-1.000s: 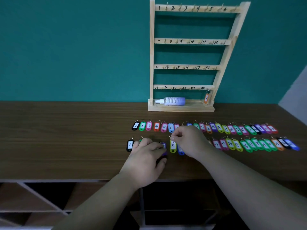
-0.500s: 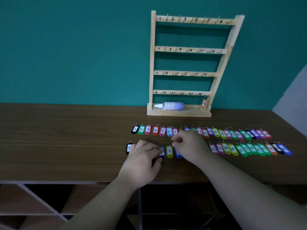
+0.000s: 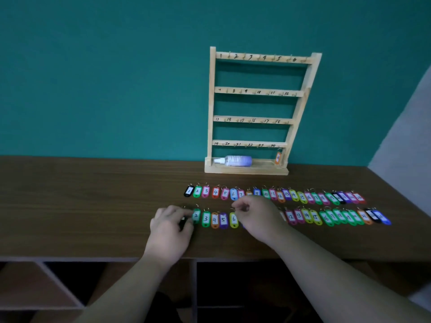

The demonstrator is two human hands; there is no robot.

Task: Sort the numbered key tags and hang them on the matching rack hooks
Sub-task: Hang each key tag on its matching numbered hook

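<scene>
Left hand curls round a black tag at the near row's left end. Right hand has its fingertips bunched above yellow tag 6 (whether it pinches anything: cannot tell). Coloured numbered key tags lie in two rows on the table. The wooden rack stands behind, with one orange tag hanging under 24.

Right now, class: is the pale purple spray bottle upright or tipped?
Tipped: the pale purple spray bottle lies sideways on the wooden rack's base.

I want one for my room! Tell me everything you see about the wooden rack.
The wooden rack is pale wood, upright on the table by the teal wall. Four rails carry hooks with handwritten numbers 1 to 24, six per rail. One orange tag hangs at the bottom right; other hooks look bare. A spray bottle lies in its base tray.
</scene>
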